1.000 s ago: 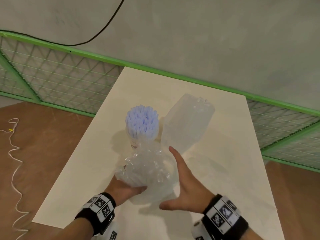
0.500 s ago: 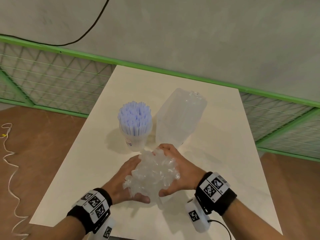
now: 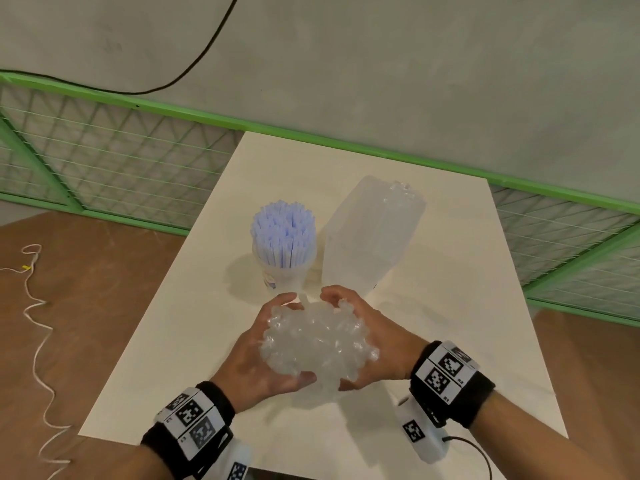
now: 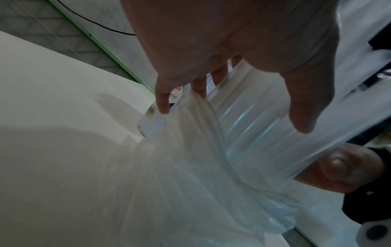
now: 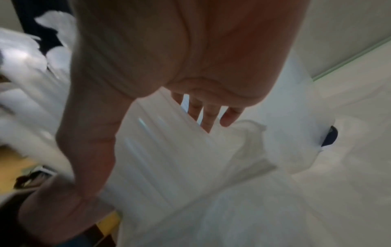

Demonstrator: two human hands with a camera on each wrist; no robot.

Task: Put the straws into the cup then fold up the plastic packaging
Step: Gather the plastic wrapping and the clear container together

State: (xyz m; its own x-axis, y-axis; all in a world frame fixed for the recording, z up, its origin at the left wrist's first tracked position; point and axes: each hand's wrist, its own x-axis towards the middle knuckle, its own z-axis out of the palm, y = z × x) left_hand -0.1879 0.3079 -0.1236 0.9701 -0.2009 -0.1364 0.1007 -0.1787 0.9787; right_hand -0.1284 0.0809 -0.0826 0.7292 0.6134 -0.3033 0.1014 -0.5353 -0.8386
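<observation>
A clear cup full of blue-white straws stands upright mid-table. Just in front of it, a crumpled ball of clear plastic packaging is squeezed between both hands above the table. My left hand cups its left side with thumb underneath, and my right hand curls round its right side. In the left wrist view the plastic packaging stretches under my fingers. The right wrist view shows the plastic packaging bunched against my palm.
A tall clear plastic container lies tilted to the right of the cup, close to my right fingertips. The cream table has open surface at right and far end. A green mesh fence borders the back.
The loose, tall bag has been gathered into a tight ball. My right hand went from open beside it to curled round it, and both hands pressed closer together.
</observation>
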